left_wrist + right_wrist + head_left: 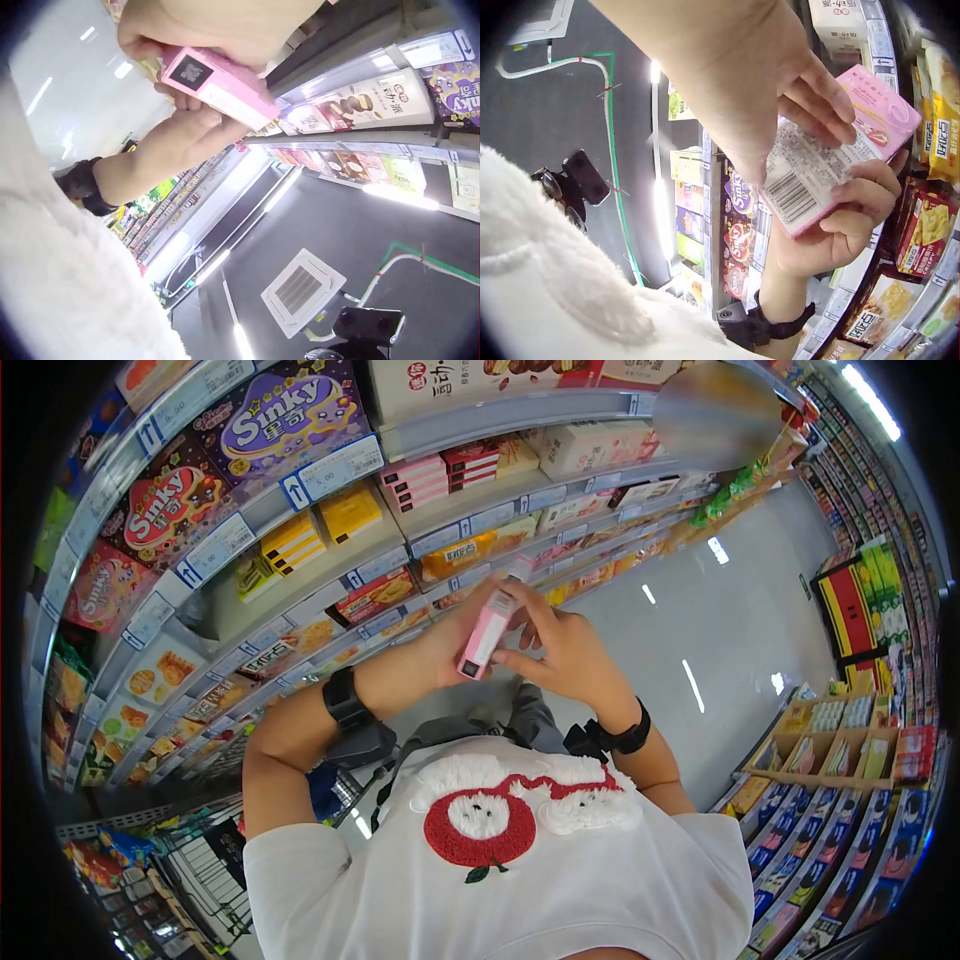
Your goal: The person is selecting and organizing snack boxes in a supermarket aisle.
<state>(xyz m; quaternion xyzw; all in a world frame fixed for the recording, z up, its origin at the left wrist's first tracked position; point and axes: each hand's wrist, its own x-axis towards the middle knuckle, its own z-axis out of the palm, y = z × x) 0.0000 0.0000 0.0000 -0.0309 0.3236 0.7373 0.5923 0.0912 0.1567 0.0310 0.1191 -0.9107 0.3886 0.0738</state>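
Note:
A slim pink box (pixel 488 632) is held in front of the chest, tilted, between both hands. My left hand (pixel 455 640) grips it from the shelf side, its fingers curled around one edge in the right wrist view. My right hand (pixel 570 650) holds it from the other side, thumb near one end and fingers over the printed back. That back faces the right wrist camera, showing small text and a barcode (pixel 791 197). Strawberry pictures mark the pink panel (pixel 881 112). One narrow end carries a dark square (pixel 191 73). Part of the box is covered by the fingers.
Shelves of boxed snacks run along the left, with purple Sinky boxes (pixel 290 420) and yellow packs (pixel 350 512) near the hands. A price-tag rail (pixel 335 470) edges each shelf. Grey floor (pixel 660 660) lies to the right, before a stepped display (pixel 830 750). A wire cart (pixel 205 870) stands lower left.

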